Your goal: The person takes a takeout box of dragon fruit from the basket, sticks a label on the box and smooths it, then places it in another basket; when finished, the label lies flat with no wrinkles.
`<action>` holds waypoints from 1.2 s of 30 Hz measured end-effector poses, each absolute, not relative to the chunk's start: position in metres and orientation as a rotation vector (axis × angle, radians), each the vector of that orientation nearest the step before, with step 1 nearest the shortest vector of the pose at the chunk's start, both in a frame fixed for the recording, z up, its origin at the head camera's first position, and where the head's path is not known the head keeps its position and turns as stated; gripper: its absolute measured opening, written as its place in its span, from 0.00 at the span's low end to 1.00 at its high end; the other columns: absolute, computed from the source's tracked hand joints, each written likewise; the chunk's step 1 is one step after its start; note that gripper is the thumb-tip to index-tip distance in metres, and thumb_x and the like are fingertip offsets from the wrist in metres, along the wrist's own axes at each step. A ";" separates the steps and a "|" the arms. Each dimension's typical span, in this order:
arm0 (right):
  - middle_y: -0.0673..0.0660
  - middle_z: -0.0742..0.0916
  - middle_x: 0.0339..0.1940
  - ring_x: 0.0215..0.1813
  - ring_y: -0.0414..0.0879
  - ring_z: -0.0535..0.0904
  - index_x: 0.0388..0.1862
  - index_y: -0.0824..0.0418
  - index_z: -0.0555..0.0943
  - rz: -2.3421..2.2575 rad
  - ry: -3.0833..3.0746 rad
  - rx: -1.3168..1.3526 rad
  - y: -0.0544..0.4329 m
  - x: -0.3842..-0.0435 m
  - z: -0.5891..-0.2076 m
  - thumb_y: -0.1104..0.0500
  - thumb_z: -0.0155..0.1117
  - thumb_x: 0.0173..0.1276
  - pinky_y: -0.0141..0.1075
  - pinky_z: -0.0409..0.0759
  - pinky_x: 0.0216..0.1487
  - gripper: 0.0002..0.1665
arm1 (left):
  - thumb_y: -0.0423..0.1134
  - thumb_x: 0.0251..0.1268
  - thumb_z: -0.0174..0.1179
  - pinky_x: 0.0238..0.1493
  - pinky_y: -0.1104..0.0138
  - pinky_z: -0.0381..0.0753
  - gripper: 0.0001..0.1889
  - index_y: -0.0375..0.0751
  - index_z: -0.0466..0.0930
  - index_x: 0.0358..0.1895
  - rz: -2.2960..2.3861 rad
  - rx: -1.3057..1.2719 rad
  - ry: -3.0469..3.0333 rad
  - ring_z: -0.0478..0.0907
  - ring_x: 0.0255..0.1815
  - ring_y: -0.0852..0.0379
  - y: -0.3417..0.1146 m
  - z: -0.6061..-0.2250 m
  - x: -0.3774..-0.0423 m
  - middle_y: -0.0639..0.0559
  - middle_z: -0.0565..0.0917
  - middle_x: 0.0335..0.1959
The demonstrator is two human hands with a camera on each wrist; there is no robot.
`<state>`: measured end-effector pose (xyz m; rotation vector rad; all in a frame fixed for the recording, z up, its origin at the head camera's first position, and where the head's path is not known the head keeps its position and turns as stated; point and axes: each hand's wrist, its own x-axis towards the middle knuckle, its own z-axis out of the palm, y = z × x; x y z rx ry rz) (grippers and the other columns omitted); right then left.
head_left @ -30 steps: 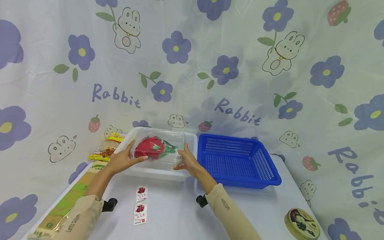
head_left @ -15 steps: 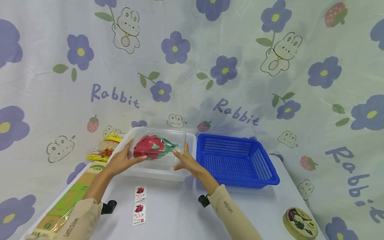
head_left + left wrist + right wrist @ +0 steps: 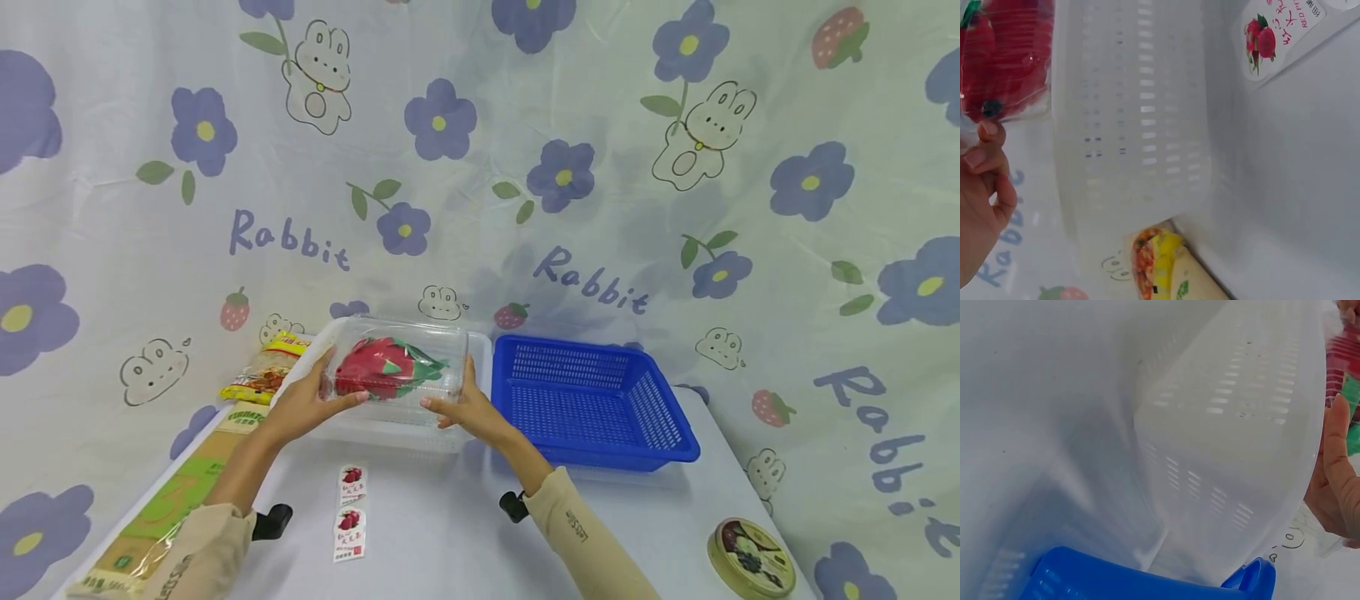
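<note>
A clear plastic box (image 3: pixel 450 342) with a red and green dragon fruit (image 3: pixel 378 367) inside is held over the white basket (image 3: pixel 420 437) in the head view. At its left end, my left hand (image 3: pixel 303 408) grips it, thumb along the near side. My right hand (image 3: pixel 480 412) holds the right end, with the thumb on the near side. In the left wrist view, fingertips of the left hand (image 3: pixel 982 187) touch the box edge beside the red fruit (image 3: pixel 1007 56). The right wrist view shows the right hand (image 3: pixel 1335 481) against the box; its far fingers are partly hidden.
To the right of the white basket stands a blue basket (image 3: pixel 577 454). Dragon fruit stickers (image 3: pixel 349 533) lie on the table in front. A yellow food packet (image 3: pixel 266 371) and a long noodle-like packet (image 3: pixel 165 500) are at left. A round tin (image 3: pixel 750 558) sits near right.
The right hand's thumb has moved down and left along the near side of the box. The box's right end has shifted slightly. The left hand keeps its hold almost in place.
</note>
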<state>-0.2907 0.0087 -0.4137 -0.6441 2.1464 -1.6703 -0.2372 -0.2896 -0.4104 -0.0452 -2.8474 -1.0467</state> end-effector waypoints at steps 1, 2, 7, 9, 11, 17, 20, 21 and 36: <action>0.65 0.78 0.66 0.44 0.65 0.85 0.77 0.49 0.18 -1.672 2.147 -0.643 0.009 -0.290 -0.414 0.45 0.67 0.68 0.53 0.74 0.64 0.71 | 0.68 0.58 0.61 0.42 0.51 0.81 0.58 0.44 0.37 0.81 -1.040 -0.047 -2.847 0.72 0.51 0.37 -0.289 -0.410 -0.237 0.31 0.72 0.58; 0.65 0.77 0.67 0.44 0.65 0.86 0.78 0.49 0.18 -1.664 2.160 -0.637 0.010 -0.289 -0.414 0.44 0.67 0.67 0.53 0.73 0.65 0.71 | 0.68 0.58 0.61 0.41 0.53 0.80 0.58 0.44 0.37 0.81 -1.037 -0.049 -2.847 0.72 0.51 0.38 -0.288 -0.410 -0.237 0.31 0.73 0.57; 0.70 0.70 0.72 0.43 0.63 0.86 0.78 0.48 0.19 -1.644 2.203 -0.629 0.014 -0.286 -0.411 0.41 0.68 0.66 0.55 0.72 0.66 0.72 | 0.67 0.59 0.61 0.38 0.59 0.76 0.58 0.42 0.37 0.81 -1.039 -0.066 -2.836 0.72 0.49 0.40 -0.285 -0.410 -0.238 0.35 0.73 0.51; 0.72 0.67 0.74 0.43 0.61 0.87 0.78 0.48 0.19 -1.633 2.221 -0.630 0.016 -0.285 -0.409 0.40 0.68 0.65 0.55 0.71 0.67 0.72 | 0.67 0.60 0.61 0.40 0.57 0.77 0.58 0.43 0.37 0.81 -1.054 -0.072 -2.830 0.71 0.50 0.40 -0.284 -0.410 -0.237 0.34 0.73 0.53; 0.72 0.68 0.74 0.43 0.60 0.87 0.78 0.48 0.19 -1.632 2.226 -0.627 0.017 -0.284 -0.409 0.40 0.68 0.65 0.55 0.71 0.67 0.72 | 0.66 0.60 0.61 0.40 0.56 0.76 0.58 0.43 0.36 0.81 -1.069 -0.069 -2.824 0.71 0.51 0.39 -0.282 -0.410 -0.236 0.33 0.72 0.53; 0.67 0.77 0.67 0.42 0.62 0.87 0.78 0.46 0.20 -1.638 2.234 -0.617 0.020 -0.281 -0.410 0.41 0.69 0.65 0.54 0.74 0.65 0.72 | 0.65 0.59 0.63 0.35 0.61 0.69 0.58 0.44 0.37 0.81 -1.099 -0.067 -2.805 0.70 0.47 0.43 -0.277 -0.410 -0.232 0.39 0.70 0.45; 0.66 0.76 0.67 0.43 0.62 0.87 0.78 0.45 0.20 -1.644 2.233 -0.626 0.023 -0.280 -0.410 0.40 0.69 0.65 0.55 0.74 0.64 0.72 | 0.65 0.59 0.63 0.33 0.62 0.68 0.57 0.42 0.38 0.81 -1.084 -0.076 -2.800 0.70 0.45 0.45 -0.274 -0.410 -0.231 0.39 0.70 0.44; 0.66 0.76 0.68 0.42 0.61 0.87 0.79 0.46 0.20 -1.640 2.242 -0.629 0.024 -0.278 -0.411 0.39 0.69 0.65 0.55 0.74 0.64 0.72 | 0.65 0.59 0.63 0.33 0.62 0.68 0.57 0.42 0.39 0.81 -1.080 -0.078 -2.799 0.70 0.45 0.45 -0.273 -0.410 -0.231 0.39 0.70 0.43; 0.65 0.79 0.60 0.40 0.54 0.86 0.80 0.44 0.27 -1.681 2.233 -0.672 0.036 -0.265 -0.410 0.42 0.70 0.64 0.44 0.84 0.47 0.68 | 0.64 0.57 0.65 0.22 0.67 0.67 0.57 0.43 0.41 0.81 -1.043 -0.082 -2.772 0.69 0.32 0.51 -0.260 -0.412 -0.220 0.43 0.69 0.35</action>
